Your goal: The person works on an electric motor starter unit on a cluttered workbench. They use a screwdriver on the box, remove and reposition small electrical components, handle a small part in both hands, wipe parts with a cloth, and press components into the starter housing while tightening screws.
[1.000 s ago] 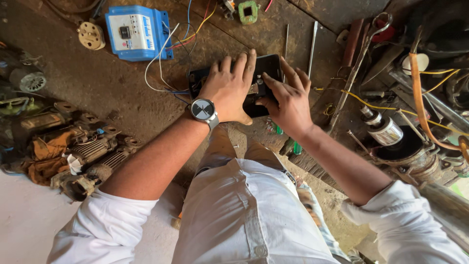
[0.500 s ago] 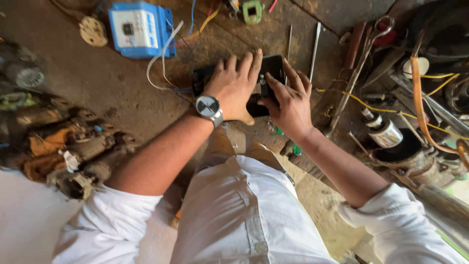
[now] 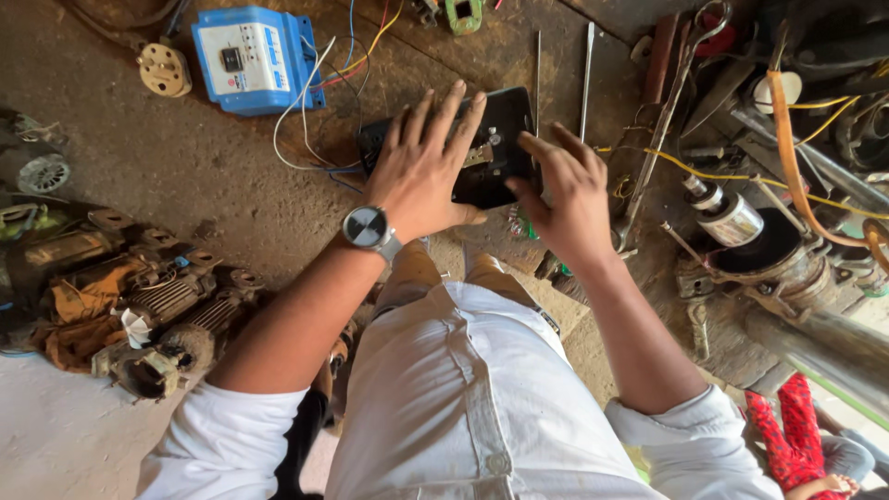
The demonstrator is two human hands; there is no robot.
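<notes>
- The right hand [image 3: 567, 190], which gripped the black box [image 3: 495, 139] a second ago, has lifted off it; its fingers are now spread and hold nothing.
- The left hand [image 3: 421, 171] stays pressed flat on the box, fingers splayed, pinning it alone to the dusty concrete floor [image 3: 185, 185].
- The box is matte plastic with a metal part showing inside; thin wires [image 3: 306, 102] run from it toward a glossy blue rectangular control unit [image 3: 255, 57].
- Two slim steel rods [image 3: 585, 79] lie just beyond.
</notes>
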